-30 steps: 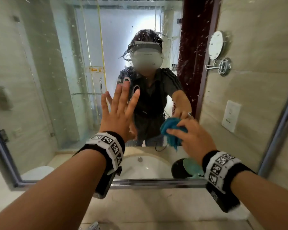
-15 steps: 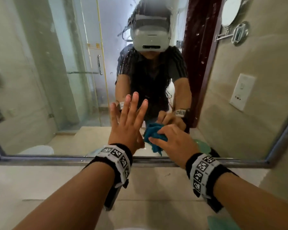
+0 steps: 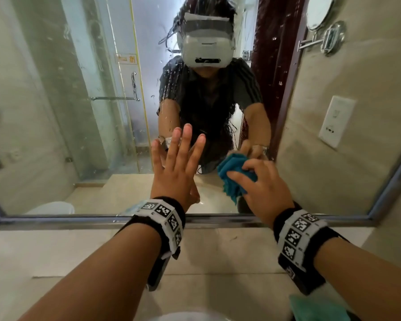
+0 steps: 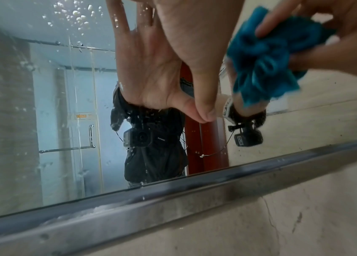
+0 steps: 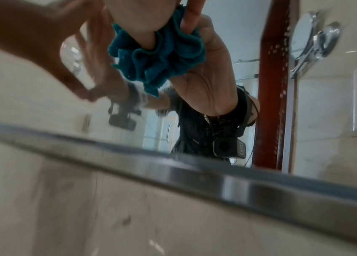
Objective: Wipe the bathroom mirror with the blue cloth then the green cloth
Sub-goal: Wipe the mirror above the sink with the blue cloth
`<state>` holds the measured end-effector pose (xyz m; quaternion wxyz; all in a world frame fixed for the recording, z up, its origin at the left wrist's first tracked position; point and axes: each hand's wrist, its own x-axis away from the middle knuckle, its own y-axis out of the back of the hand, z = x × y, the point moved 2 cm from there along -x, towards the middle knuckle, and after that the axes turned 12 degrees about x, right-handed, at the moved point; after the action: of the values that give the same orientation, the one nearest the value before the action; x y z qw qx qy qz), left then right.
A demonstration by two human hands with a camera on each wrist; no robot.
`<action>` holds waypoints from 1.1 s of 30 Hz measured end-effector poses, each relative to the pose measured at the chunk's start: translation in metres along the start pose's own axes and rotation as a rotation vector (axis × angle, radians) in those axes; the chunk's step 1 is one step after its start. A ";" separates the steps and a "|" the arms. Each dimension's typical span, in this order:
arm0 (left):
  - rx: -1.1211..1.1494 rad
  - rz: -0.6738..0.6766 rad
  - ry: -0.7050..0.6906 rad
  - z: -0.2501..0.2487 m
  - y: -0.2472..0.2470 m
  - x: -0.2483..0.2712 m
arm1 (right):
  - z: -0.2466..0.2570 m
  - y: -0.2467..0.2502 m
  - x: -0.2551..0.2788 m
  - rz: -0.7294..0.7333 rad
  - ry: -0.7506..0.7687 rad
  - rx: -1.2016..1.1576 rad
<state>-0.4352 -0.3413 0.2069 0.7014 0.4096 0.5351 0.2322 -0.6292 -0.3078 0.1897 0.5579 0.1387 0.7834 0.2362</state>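
Observation:
The mirror is speckled with water drops, and its metal frame runs along the bottom. My left hand lies flat on the glass with straight, spread fingers. Just right of it, my right hand grips the bunched blue cloth and holds it against the lower part of the glass. The left wrist view shows the blue cloth in the right hand. In the right wrist view the blue cloth hangs crumpled below my fingers. The green cloth lies at the bottom right, near the basin.
A beige stone ledge runs under the mirror frame. A white wall socket and a round swing-arm mirror are on the right wall. The white basin rim shows at the bottom edge.
The view has dropped toward the mirror's lower edge. My right hand has slid the blue cloth a little to the right, away from the left hand. The left hand stays flat on the glass.

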 end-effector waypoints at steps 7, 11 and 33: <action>-0.031 -0.046 -0.038 0.002 0.014 0.008 | 0.002 -0.012 0.038 0.223 0.285 0.002; -0.012 -0.144 -0.078 0.010 0.045 0.001 | -0.018 0.022 -0.015 0.098 0.239 0.093; -0.026 -0.263 -0.060 0.012 0.335 -0.218 | -0.107 0.218 -0.318 -0.111 -0.373 -0.041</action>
<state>-0.4560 -0.3248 0.6056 0.7466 0.3335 0.5600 0.1330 -0.6323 -0.2981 0.5896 0.7081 0.1254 0.6680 0.1912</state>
